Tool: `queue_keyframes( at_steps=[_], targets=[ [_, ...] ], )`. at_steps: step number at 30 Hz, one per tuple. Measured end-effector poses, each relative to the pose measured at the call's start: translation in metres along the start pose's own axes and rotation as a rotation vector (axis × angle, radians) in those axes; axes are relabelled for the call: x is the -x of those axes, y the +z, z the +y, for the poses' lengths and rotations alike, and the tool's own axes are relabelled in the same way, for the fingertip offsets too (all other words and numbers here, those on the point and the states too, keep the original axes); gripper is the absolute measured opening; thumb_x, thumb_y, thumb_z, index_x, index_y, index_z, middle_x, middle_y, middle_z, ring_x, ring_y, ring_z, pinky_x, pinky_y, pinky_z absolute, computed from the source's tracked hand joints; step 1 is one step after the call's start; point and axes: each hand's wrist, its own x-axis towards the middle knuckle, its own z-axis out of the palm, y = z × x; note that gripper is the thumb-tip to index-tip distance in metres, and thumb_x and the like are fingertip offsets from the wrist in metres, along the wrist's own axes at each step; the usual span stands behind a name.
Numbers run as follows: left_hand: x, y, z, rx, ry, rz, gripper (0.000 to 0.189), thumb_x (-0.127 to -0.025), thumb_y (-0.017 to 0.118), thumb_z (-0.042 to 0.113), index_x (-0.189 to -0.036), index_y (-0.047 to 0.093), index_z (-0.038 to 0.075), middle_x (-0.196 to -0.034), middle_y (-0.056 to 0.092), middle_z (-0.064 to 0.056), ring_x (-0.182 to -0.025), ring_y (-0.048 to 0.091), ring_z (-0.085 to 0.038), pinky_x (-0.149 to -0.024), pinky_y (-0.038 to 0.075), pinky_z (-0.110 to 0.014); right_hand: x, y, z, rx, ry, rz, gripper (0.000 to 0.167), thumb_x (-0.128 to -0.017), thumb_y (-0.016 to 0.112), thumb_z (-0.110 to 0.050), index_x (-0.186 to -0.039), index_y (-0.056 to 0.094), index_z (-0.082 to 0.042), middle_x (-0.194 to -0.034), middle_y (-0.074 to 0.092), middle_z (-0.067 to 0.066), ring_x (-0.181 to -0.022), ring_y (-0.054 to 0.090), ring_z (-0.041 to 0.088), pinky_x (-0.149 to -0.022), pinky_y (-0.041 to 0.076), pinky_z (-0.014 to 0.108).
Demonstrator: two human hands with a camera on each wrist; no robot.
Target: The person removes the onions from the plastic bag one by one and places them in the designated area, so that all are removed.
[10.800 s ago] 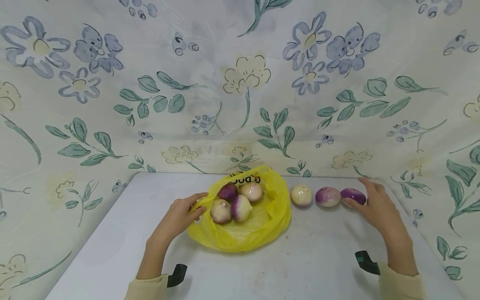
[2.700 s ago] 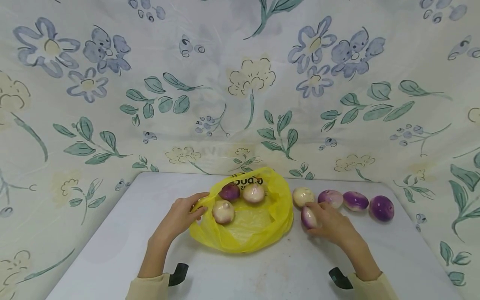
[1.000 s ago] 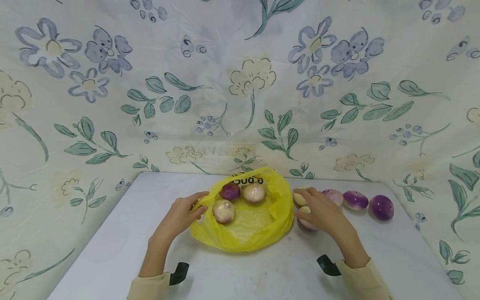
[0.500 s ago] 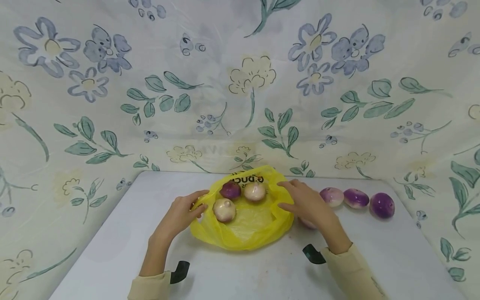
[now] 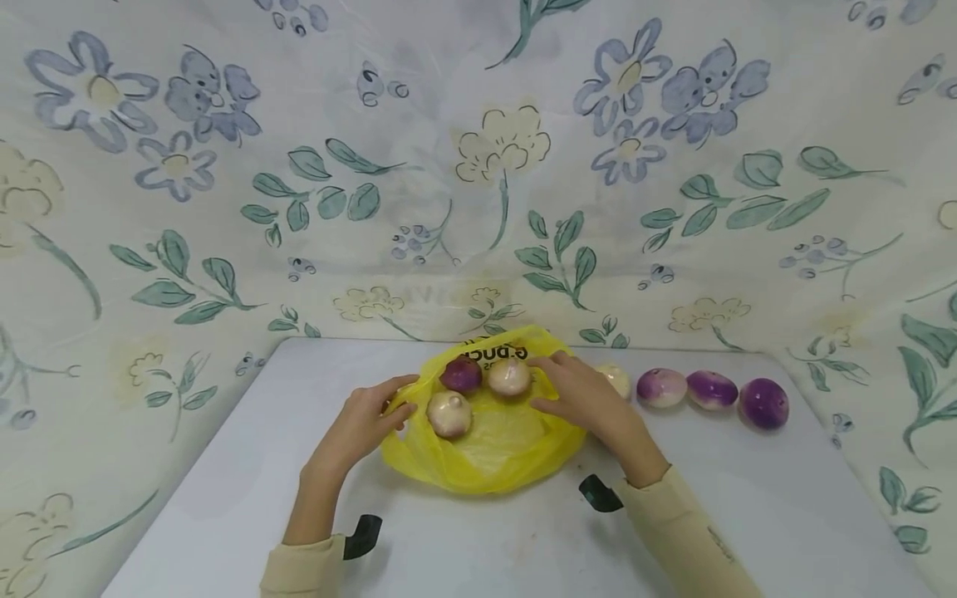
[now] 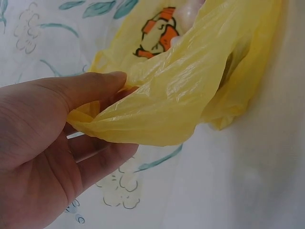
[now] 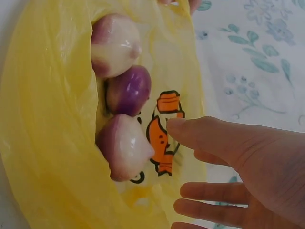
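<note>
In the head view, my left hand holds the left edge of a yellow plastic bag. The left wrist view shows its thumb on top of the thin film and fingers beneath. Inside the bag lie three glossy purple-and-white turnips: a pale one in front, a dark purple one behind, and another pale one at back right. My right hand reaches over the bag's right side, fingers apart and holding nothing. Its fingertips are near the back-right turnip.
Right of the bag, more turnips stand in a row on the white table: a whitish one partly behind my right hand, a mottled one, a purple one and a darker one. Flowered cloth hangs behind.
Four turnips were in the bag; three are now. My right hand set turnips down on the right, let go of the last one, and moved left over the bag. The left hand stayed.
</note>
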Motion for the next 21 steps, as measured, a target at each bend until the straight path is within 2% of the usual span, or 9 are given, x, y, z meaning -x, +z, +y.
queue_keyframes(
  at_steps=[6,11,21],
  targets=[
    [-0.001,-0.001,0.002,-0.002,-0.026,-0.003,0.047,-0.095,0.065,0.02,-0.14,0.053,0.013,-0.088,0.068,-0.002,-0.071,0.059,-0.013,-0.067,0.05,-0.024,-0.009,0.004,-0.006,-0.016,-0.016,-0.02,0.06,-0.088,0.073,-0.036,-0.141,0.051,-0.019,-0.129,0.057,0.011,-0.113,0.057,0.027,-0.096,0.05,0.047],
    [-0.001,-0.001,0.003,0.001,-0.02,0.005,0.047,-0.095,0.065,0.02,-0.14,0.053,0.013,-0.09,0.069,-0.003,-0.071,0.06,-0.013,-0.067,0.05,-0.024,-0.018,0.011,-0.008,-0.013,-0.002,-0.027,0.06,-0.087,0.074,-0.035,-0.141,0.051,-0.022,-0.129,0.056,0.01,-0.113,0.057,0.027,-0.096,0.049,0.049],
    [0.0,0.001,0.004,0.01,-0.018,0.008,0.046,-0.094,0.066,0.017,-0.138,0.055,0.014,-0.087,0.069,-0.003,-0.07,0.059,-0.013,-0.067,0.05,-0.023,-0.035,0.022,-0.01,-0.032,0.011,-0.029,0.058,-0.089,0.072,-0.037,-0.14,0.051,-0.017,-0.137,0.054,0.014,-0.118,0.056,0.03,-0.099,0.048,0.049]
  ],
)
